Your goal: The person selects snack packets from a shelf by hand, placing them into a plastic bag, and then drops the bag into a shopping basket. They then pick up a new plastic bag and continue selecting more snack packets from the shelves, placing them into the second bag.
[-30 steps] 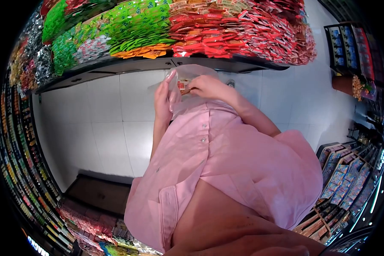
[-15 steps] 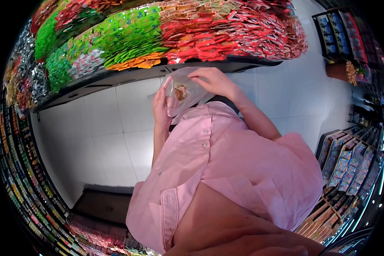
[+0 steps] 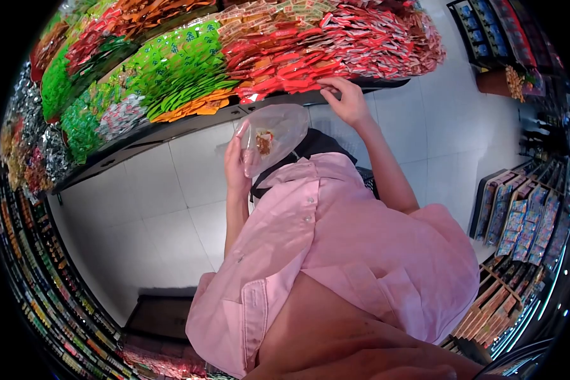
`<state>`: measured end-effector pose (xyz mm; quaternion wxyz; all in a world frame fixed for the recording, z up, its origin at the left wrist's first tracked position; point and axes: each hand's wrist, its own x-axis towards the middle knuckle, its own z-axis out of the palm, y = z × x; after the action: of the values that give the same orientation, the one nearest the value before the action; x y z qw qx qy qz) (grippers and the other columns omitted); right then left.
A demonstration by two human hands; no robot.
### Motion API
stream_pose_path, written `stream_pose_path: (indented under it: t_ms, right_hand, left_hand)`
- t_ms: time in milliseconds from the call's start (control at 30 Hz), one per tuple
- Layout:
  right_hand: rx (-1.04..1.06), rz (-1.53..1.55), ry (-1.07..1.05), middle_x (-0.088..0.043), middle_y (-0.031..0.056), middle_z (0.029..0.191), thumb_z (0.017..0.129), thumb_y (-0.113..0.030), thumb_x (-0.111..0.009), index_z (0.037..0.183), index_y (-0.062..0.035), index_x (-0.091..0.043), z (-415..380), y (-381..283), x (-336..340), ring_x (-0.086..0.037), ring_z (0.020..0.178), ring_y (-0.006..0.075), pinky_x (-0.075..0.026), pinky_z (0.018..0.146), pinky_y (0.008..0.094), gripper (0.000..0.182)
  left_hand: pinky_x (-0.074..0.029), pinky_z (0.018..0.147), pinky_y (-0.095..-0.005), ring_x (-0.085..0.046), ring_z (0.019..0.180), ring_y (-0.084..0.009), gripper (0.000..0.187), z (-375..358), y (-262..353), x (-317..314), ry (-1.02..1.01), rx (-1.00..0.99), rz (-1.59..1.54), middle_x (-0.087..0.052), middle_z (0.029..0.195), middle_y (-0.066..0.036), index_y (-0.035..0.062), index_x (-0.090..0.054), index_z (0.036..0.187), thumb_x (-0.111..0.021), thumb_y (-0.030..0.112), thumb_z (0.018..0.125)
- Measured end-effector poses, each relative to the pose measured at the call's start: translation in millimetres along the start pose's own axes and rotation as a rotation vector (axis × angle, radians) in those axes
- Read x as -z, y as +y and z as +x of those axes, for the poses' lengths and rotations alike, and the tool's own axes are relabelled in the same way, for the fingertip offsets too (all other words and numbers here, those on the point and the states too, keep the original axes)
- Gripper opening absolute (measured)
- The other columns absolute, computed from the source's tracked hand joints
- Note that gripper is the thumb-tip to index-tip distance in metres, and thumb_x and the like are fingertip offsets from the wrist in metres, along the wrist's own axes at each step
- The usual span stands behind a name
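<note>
A clear plastic bag [image 3: 285,130] hangs open in my left hand [image 3: 235,161], whose fingers are wrapped round its left side. Inside the bag lie a few small red and brown wrapped pieces [image 3: 264,143]. My right hand [image 3: 347,101] is off the bag, up at the front edge of the display, with its fingers apart. Its fingertips are close to the red packets [image 3: 291,69]; whether they touch them I cannot tell. Nothing shows between those fingers.
Green packets [image 3: 183,63] and orange packets [image 3: 193,106] lie left of the red ones, with red-and-white packets [image 3: 386,41] to the right. Racks of goods [image 3: 519,215] stand at the right. A dark low unit [image 3: 161,316] is at the lower left, on the tiled floor side.
My right hand has let go of the bag's rim and moved up and right to the red packets. The bag's mouth now spreads wider in my left hand.
</note>
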<state>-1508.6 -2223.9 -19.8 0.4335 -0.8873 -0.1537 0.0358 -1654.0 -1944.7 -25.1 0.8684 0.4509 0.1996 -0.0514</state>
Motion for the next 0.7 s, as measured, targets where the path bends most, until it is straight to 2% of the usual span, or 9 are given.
stream_pose_path:
  t_ms: [67,100,200,233,367,467,600,700]
  right_hand:
    - [0.007,-0.005,0.027,-0.071,0.0122,0.105,0.091,-0.009,-0.070,0.118,-0.0045,-0.070,5,7,6,-0.071,0.094,0.0225,-0.056,0.086,0.0329,0.028]
    - [0.010,-0.006,0.037,-0.071,0.0113,0.105,0.090,-0.009,-0.071,0.119,-0.0046,-0.070,9,11,8,-0.071,0.093,0.0213,-0.056,0.085,0.0318,0.029]
    - [0.000,-0.094,0.049,-0.069,0.0146,0.112,0.090,-0.011,-0.068,0.119,-0.0052,-0.068,22,19,19,-0.069,0.099,0.0283,-0.057,0.086,0.0365,0.030]
    - [-0.006,-0.082,0.036,-0.068,0.0148,0.114,0.089,-0.011,-0.069,0.119,-0.0054,-0.068,28,15,24,-0.067,0.103,0.0319,-0.055,0.090,0.0389,0.030]
    - [0.146,-0.180,0.155,-0.068,0.0151,0.114,0.089,-0.009,-0.066,0.120,-0.0062,-0.066,56,46,21,-0.064,0.107,0.0367,-0.051,0.096,0.0428,0.030]
    - [0.163,-0.198,0.171,-0.067,0.0150,0.113,0.089,-0.008,-0.065,0.120,-0.0062,-0.066,79,63,18,-0.064,0.106,0.0364,-0.052,0.094,0.0432,0.031]
    - [0.073,-0.136,0.121,-0.068,0.0139,0.111,0.088,-0.006,-0.064,0.114,-0.0057,-0.069,97,66,19,-0.064,0.106,0.0351,-0.052,0.092,0.0436,0.026]
    - [0.116,-0.180,0.133,-0.069,0.0131,0.110,0.089,-0.007,-0.065,0.111,-0.0069,-0.071,106,82,16,-0.064,0.106,0.0347,-0.053,0.092,0.0439,0.023]
  left_hand:
    - [-0.027,0.049,-0.0241,-0.031,0.043,-0.0053,0.051,1,1,1,-0.050,0.010,-0.048,-0.037,0.052,0.007,0.0005,-0.047,0.149,-0.035,0.033,0.112]
    - [-0.026,0.049,-0.0249,-0.030,0.043,-0.0058,0.052,2,1,-1,-0.047,0.008,-0.035,-0.034,0.051,0.007,0.0004,-0.045,0.150,-0.034,0.034,0.112]
    - [-0.024,0.048,-0.0264,-0.027,0.043,-0.0071,0.054,3,2,-6,-0.025,0.004,-0.009,-0.029,0.049,0.008,0.0005,-0.042,0.152,-0.033,0.036,0.112]
    - [-0.024,0.048,-0.0265,-0.028,0.042,-0.0074,0.055,1,5,-9,-0.015,0.001,-0.013,-0.029,0.048,0.008,0.0006,-0.042,0.152,-0.033,0.037,0.112]
    - [-0.025,0.047,-0.0266,-0.028,0.041,-0.0084,0.055,-8,12,-11,0.055,-0.038,-0.013,-0.029,0.046,0.008,0.0012,-0.043,0.151,-0.034,0.038,0.112]
    - [-0.025,0.047,-0.0266,-0.028,0.041,-0.0079,0.055,-12,19,-15,0.105,-0.060,0.052,-0.028,0.047,0.008,0.0014,-0.044,0.151,-0.034,0.038,0.112]
    - [-0.023,0.047,-0.0269,-0.027,0.043,-0.0071,0.055,-12,20,-18,0.199,-0.033,0.113,-0.026,0.049,0.009,0.0021,-0.044,0.151,-0.034,0.039,0.111]
    - [-0.023,0.048,-0.0271,-0.026,0.043,-0.0067,0.055,-15,22,-21,0.195,-0.055,0.098,-0.026,0.050,0.009,0.0023,-0.044,0.151,-0.035,0.039,0.111]
